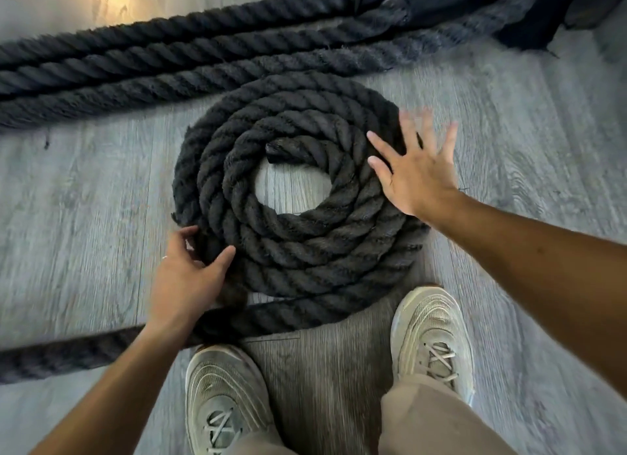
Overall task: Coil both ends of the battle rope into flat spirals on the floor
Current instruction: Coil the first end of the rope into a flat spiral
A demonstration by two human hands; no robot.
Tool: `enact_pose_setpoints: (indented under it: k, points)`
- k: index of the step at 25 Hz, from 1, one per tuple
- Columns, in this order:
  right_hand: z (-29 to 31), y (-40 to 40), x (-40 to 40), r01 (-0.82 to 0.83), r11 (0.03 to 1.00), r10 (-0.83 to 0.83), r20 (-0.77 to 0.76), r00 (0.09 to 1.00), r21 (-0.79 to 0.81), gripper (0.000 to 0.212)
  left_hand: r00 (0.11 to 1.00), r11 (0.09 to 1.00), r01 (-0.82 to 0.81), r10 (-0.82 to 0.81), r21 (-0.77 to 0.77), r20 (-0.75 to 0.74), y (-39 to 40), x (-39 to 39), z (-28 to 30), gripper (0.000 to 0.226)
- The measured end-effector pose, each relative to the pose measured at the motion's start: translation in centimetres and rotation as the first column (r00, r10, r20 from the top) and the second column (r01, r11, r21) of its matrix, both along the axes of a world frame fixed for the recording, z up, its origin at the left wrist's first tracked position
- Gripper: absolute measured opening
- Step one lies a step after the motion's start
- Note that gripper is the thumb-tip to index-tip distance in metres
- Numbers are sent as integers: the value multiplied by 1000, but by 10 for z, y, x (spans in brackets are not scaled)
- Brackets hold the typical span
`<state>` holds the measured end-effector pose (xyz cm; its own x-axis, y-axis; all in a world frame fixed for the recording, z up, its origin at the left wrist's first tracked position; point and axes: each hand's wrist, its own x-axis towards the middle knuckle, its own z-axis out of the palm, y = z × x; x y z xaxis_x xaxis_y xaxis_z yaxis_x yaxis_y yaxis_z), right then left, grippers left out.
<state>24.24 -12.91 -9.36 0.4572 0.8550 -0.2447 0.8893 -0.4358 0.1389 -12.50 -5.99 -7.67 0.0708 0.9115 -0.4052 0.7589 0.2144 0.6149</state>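
Grey plank floor (pixel 84 190) carries the rope spiral (pixel 295 197); its loose tail runs leftward beneath the left hand (pixel 185 278), which grips the outer turn, nearer than the splayed right hand (pixel 415 169).

The battle rope (pixel 101 353) runs off the left edge, blurred there.

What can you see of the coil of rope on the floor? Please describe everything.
The coil is thick, black, twisted rope, fuzzy-looking, lying flat on the grey floor in about four turns around an open centre. Its cut end sits innermost. The left hand grips the outer turn; the right hand, fingers spread, is over the right edge. The tail runs off left.
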Motion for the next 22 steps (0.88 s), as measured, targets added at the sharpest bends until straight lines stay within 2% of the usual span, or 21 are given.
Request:
enact_pose_setpoints:
  k: [1, 3, 5, 7, 9, 10, 12, 14, 16, 19, 22]
  points:
    - [2, 2, -5, 91, 996, -91, -45, 995, -4, 59, 1000, 1000, 6, -6, 1, -26, 0, -2, -1, 49]
    - [2, -7, -31, 261, 964, -240, -256, 936, 50, 60, 998, 999, -5, 8, 45, -59, 18, -2, -7, 34]
    - [3, -26, -62, 426, 896, -328, -455, 828, 128, 65, 994, 996, -84, 82, 21, 74, 54, 5, -9, 27]
    - [9, -42, -77, 604, 781, -427, -567, 705, 162, 72, 963, 987, -146, 158, -70, 220, 93, 17, -8, 31]
    - [14, -51, -77, 743, 660, -535, -628, 566, 107, 76, 971, 989, -122, 136, -82, 197, 119, 24, -12, 43]
    - [15, -54, -74, 769, 635, -561, -640, 525, 74, 76, 981, 995, -89, 97, -56, 168, 126, 26, -14, 48]
    - [15, -56, -72, 744, 667, -565, -625, 539, 38, 76, 995, 1000, -29, 27, 13, 98, 130, 27, -23, 52]
    - [13, -52, -66, 693, 720, -534, -604, 591, 41, 75, 995, 999, -34, 34, 2, 94, 127, 26, -27, 53]
    - [11, -42, -51, 631, 774, -496, -576, 650, 45, 74, 987, 995, -96, 99, -30, 124, 113, 22, -26, 53]
    - [15, -15, -10, 528, 849, -413, -586, 697, 29, 72, 933, 968, -233, 249, -89, 260, 59, 13, -24, 51]
    - [21, 10, 22, 463, 882, -315, -623, 716, 86, 73, 900, 934, -312, 349, -172, 262, 1, 3, -27, 49]
